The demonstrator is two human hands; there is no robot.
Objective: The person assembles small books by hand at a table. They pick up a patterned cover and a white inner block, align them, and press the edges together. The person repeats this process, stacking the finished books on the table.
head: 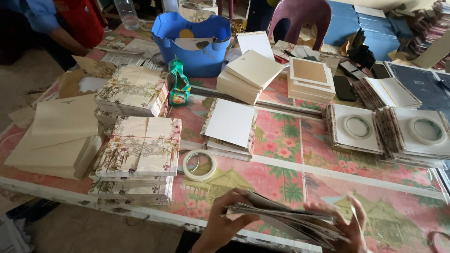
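At the table's near edge, my left hand (225, 220) grips the left end of a fanned stack of cards (286, 220), thumb on top. My right hand (349, 225) holds the right end of the same stack, fingers spread along its edge. The cards are thin, pale, with patterned edges, held a little above the floral tablecloth (281, 140). A roll of clear tape (199, 165) lies on the cloth just up and left of my left hand.
Piles of floral cards (140, 147) and cream envelopes (61, 136) stand at left. A blue tub (194, 44) sits at the back. Two card stacks topped with tape rolls (358, 127) are at right. Another person's arm (65, 37) shows at top left.
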